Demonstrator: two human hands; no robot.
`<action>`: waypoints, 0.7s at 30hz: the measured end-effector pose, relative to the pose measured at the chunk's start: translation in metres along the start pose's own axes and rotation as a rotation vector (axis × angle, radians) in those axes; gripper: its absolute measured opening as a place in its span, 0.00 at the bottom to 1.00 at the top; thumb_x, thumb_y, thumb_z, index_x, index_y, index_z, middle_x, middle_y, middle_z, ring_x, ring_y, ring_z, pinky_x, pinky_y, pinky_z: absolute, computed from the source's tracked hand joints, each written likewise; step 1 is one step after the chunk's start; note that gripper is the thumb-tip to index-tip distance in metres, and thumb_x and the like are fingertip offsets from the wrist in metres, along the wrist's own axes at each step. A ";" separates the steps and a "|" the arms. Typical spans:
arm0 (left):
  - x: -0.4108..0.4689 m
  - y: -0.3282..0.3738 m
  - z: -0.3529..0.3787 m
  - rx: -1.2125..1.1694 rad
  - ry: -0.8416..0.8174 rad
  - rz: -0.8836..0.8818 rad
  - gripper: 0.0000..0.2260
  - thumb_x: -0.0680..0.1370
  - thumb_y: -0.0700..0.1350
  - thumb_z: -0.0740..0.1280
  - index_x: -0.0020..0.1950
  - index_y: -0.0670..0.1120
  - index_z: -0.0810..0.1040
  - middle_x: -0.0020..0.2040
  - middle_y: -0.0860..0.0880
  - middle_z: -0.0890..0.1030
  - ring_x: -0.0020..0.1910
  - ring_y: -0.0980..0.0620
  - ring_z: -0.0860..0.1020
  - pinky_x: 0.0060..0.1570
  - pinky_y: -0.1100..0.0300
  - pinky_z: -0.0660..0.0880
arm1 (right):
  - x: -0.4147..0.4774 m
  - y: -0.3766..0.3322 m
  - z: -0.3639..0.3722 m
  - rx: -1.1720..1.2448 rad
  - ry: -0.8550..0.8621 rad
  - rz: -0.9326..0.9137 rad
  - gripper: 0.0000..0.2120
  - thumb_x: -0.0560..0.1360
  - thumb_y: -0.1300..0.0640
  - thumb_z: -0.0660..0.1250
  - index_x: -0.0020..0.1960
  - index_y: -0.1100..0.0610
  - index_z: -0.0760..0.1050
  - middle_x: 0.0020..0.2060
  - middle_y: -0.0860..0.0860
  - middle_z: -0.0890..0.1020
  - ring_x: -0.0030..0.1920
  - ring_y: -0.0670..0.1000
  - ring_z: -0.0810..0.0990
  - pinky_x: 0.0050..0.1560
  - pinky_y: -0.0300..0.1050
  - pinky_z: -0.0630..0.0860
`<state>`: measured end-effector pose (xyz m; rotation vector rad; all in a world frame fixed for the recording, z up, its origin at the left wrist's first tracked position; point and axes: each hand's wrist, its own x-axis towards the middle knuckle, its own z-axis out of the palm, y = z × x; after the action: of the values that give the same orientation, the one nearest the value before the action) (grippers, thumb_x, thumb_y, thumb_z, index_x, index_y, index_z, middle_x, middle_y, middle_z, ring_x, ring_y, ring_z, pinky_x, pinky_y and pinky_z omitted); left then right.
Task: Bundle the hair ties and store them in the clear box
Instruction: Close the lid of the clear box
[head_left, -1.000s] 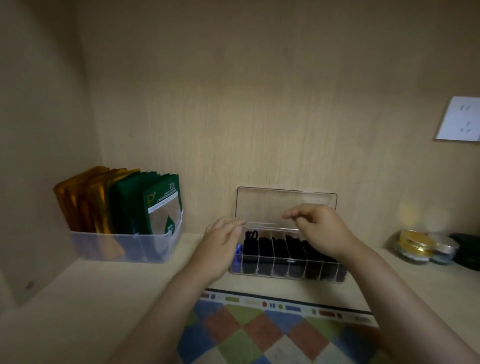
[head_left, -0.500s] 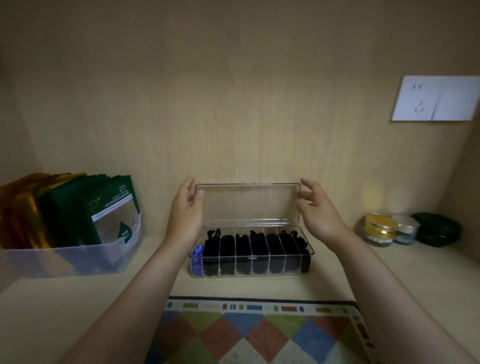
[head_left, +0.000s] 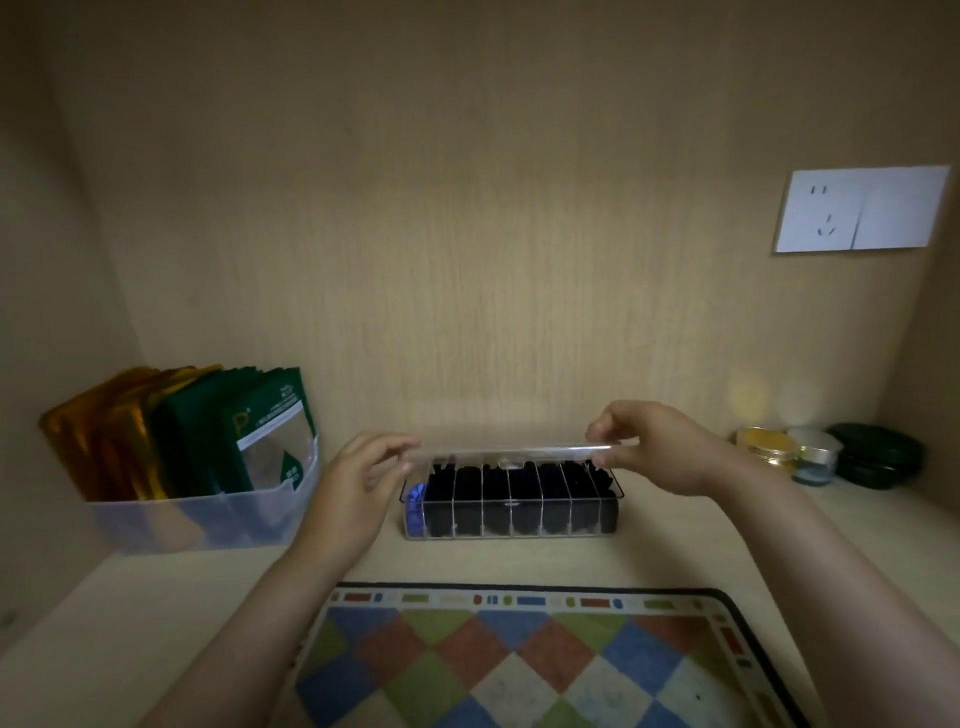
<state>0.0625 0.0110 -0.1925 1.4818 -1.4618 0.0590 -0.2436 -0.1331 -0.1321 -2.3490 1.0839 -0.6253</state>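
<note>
The lid (head_left: 511, 451) hangs nearly flat over the clear box (head_left: 511, 514), leaving a thin gap, and the left hand (head_left: 358, 483) and right hand (head_left: 660, 447), pinching its ends, block the 9 and 3 o'clock sides. The back wall (head_left: 493, 286) stands close at 12 o'clock, a bin of packets (head_left: 208, 519) near at 9 and jars (head_left: 769, 449) at 3. Bare shelf (head_left: 519, 561) lies open at 6 o'clock, between box and mat (head_left: 519, 665).

Left: we see a translucent bin (head_left: 208, 519) with green pouches (head_left: 234, 431) and gold pouches (head_left: 104, 441) standing in it.
Front: a checkered mat (head_left: 519, 660) lies on the tabletop (head_left: 156, 597).
Right: we find a gold-lidded jar (head_left: 766, 447), a blue jar (head_left: 815, 460) and a dark green case (head_left: 878, 454) close together.
Wall: a white socket plate (head_left: 862, 209).
</note>
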 end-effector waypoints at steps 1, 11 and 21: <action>-0.005 -0.001 0.000 0.001 -0.019 0.009 0.13 0.78 0.37 0.70 0.57 0.54 0.80 0.55 0.54 0.79 0.56 0.69 0.75 0.54 0.78 0.69 | -0.005 0.000 0.005 -0.044 0.002 -0.001 0.08 0.74 0.55 0.74 0.49 0.47 0.78 0.52 0.43 0.82 0.56 0.44 0.79 0.59 0.42 0.73; -0.022 -0.001 0.003 0.138 -0.080 0.079 0.13 0.77 0.36 0.69 0.58 0.51 0.81 0.57 0.55 0.77 0.56 0.69 0.73 0.58 0.78 0.66 | -0.031 0.014 0.039 -0.194 0.127 -0.126 0.21 0.76 0.56 0.69 0.69 0.48 0.74 0.63 0.44 0.75 0.62 0.44 0.74 0.62 0.33 0.64; -0.033 0.000 0.027 0.327 -0.200 0.086 0.23 0.82 0.45 0.63 0.78 0.53 0.64 0.76 0.61 0.60 0.76 0.65 0.54 0.71 0.74 0.47 | -0.037 0.028 0.069 -0.320 0.259 -0.173 0.26 0.79 0.51 0.66 0.77 0.49 0.66 0.73 0.48 0.68 0.72 0.47 0.66 0.71 0.36 0.59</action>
<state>0.0380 0.0169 -0.2266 1.7244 -1.7400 0.2167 -0.2414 -0.1043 -0.2107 -2.7154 1.1717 -0.8982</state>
